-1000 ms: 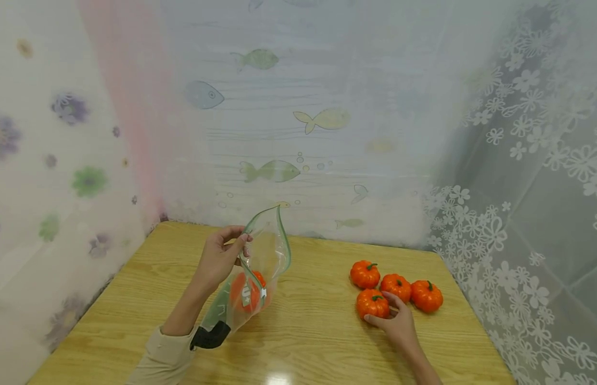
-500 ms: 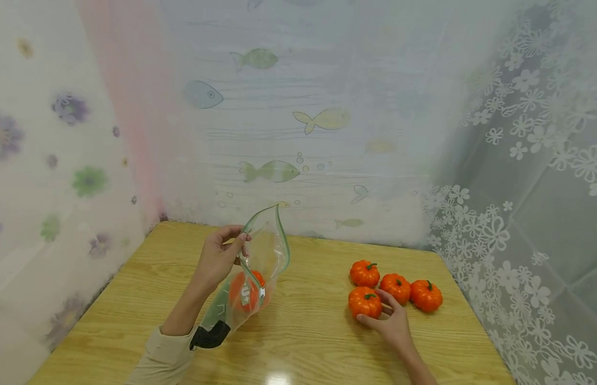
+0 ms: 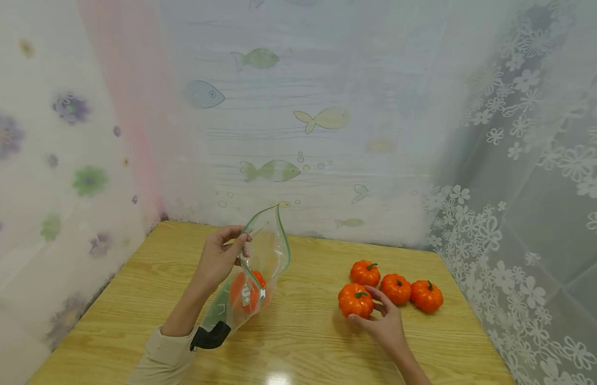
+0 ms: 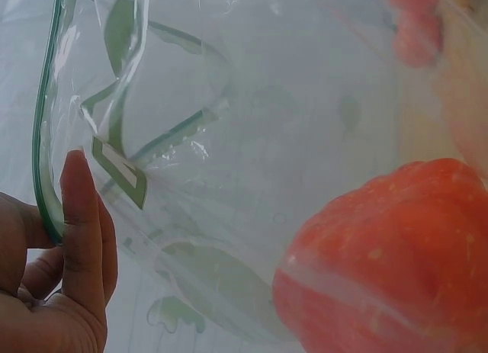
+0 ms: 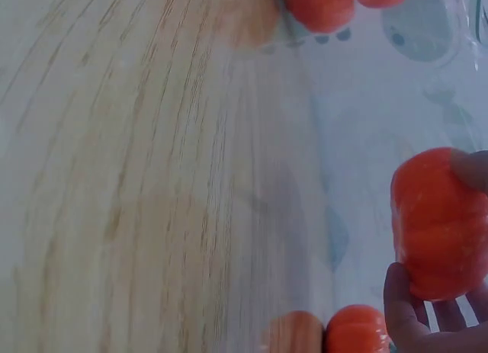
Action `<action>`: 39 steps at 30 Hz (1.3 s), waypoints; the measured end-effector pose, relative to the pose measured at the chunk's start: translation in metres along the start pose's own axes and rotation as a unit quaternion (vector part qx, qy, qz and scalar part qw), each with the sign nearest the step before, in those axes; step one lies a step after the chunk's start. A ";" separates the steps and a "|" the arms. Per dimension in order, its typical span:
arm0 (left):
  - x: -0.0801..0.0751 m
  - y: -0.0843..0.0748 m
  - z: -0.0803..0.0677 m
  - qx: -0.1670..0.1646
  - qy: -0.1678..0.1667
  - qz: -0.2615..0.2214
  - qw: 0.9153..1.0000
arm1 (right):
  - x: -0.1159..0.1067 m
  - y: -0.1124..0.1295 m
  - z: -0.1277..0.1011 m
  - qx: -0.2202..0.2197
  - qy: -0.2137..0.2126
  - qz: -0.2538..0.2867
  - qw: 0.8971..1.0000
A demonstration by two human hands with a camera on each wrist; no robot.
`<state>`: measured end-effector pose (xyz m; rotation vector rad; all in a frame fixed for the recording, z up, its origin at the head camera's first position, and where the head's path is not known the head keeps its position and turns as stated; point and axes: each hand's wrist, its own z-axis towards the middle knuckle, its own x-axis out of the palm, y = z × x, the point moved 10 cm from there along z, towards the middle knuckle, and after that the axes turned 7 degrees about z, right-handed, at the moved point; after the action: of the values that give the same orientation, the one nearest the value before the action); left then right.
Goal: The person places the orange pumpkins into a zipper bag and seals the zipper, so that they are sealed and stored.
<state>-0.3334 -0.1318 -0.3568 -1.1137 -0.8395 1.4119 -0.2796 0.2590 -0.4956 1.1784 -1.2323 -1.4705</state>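
My left hand (image 3: 221, 256) pinches the green-zip rim of a clear plastic bag (image 3: 260, 262) and holds it up open above the wooden table (image 3: 303, 342). One orange pumpkin (image 3: 247, 291) lies inside the bag; in the left wrist view that pumpkin (image 4: 396, 261) fills the lower right behind the film, my fingers (image 4: 80, 239) on the bag's rim (image 4: 46, 139). My right hand (image 3: 382, 321) grips another small orange pumpkin (image 3: 355, 300), seen close in the right wrist view as a pumpkin (image 5: 438, 223) held by fingertips (image 5: 404, 307).
Three more orange pumpkins (image 3: 396, 287) sit together on the table at the right. Patterned translucent curtains (image 3: 288, 123) close in the table at the back and both sides. Bare tabletop lies between the bag and the pumpkins.
My right hand has taken hold of the nearest pumpkin and moved it leftward, away from the other three. The left hand and bag have stayed put.
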 end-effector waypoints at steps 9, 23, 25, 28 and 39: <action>-0.001 0.001 0.000 -0.002 -0.004 -0.004 1.000 | 0.008 0.011 -0.006 -0.013 0.014 0.016 1.000; -0.002 0.001 -0.002 -0.002 -0.003 -0.006 1.000 | 0.023 0.021 -0.014 -0.042 0.033 0.051 0.997; -0.001 0.002 -0.002 -0.005 -0.002 -0.006 1.000 | 0.026 0.021 -0.014 -0.048 0.040 0.065 0.996; -0.001 0.003 -0.002 -0.009 -0.001 -0.006 1.000 | 0.033 0.023 -0.013 -0.056 0.054 0.087 0.993; 0.001 0.004 -0.001 -0.008 0.003 -0.012 1.000 | 0.068 0.049 -0.012 -0.096 0.114 0.139 0.979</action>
<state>-0.3334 -0.1310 -0.3608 -1.1168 -0.8587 1.3843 -0.2780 0.1833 -0.4565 0.9717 -1.0251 -1.1822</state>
